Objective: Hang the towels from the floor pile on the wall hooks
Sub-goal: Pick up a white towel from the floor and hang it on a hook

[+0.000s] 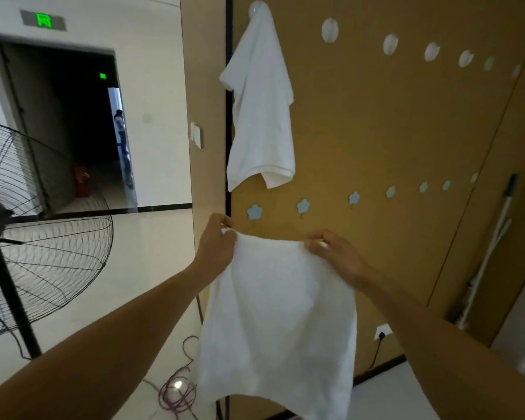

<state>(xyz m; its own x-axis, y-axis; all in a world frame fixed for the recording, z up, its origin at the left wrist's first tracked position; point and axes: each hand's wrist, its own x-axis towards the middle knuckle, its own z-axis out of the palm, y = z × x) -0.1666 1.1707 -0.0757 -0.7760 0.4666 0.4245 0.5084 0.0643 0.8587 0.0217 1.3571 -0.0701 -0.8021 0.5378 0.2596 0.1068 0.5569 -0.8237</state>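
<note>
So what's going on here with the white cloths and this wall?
A person is hanging towels. The left hand and right hand each pinch a top corner of a white towel, holding it spread just below the row of blue flower hooks on the brown wall. A second towel already hangs from the leftmost round hook above. The other hooks in view are bare.

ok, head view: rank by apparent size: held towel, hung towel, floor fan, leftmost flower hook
1-2. held towel and floor fan: alike; towel nearer, fan cropped, so unranked.
3. hung towel.
4. leftmost flower hook.
</note>
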